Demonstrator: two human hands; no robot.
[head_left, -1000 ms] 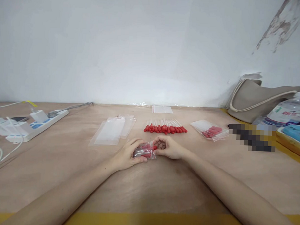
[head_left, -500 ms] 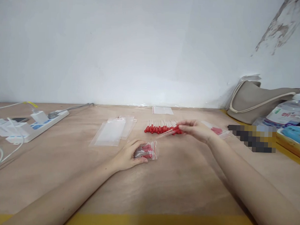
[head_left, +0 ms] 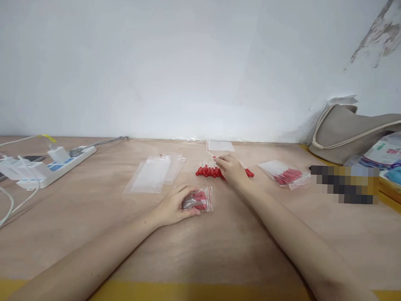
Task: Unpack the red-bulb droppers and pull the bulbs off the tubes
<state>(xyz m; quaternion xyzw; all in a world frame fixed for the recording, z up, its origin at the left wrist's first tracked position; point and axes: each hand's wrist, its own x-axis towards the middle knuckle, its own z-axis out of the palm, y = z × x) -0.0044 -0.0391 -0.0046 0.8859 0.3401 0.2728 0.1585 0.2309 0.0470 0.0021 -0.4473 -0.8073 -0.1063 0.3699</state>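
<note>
My left hand (head_left: 177, 204) is closed around a clear zip bag (head_left: 210, 199) of red-ended droppers (head_left: 200, 199), resting on the table. A row of droppers with red bulbs (head_left: 208, 171) and thin clear stems lies beyond it, bulbs toward me. Over the right part of this row is my right hand (head_left: 231, 167), fingers pinched together. At its fingertips shows a dropper (head_left: 214, 157), its stem slanting up to the left. The hand hides several bulbs; one red bulb (head_left: 249, 173) shows to its right.
Flat clear zip bags (head_left: 150, 174) lie left of the row, and another bag (head_left: 221, 146) lies by the wall. Filled bags (head_left: 287, 176) are on the right. A power strip (head_left: 55, 167) with cables stands left; a grey bag (head_left: 349, 133) and bottle (head_left: 389, 150) stand right.
My right hand has moved left and away from me, from holding several droppers beside the row to a place over it. The left hand keeps its grip on the bag.
</note>
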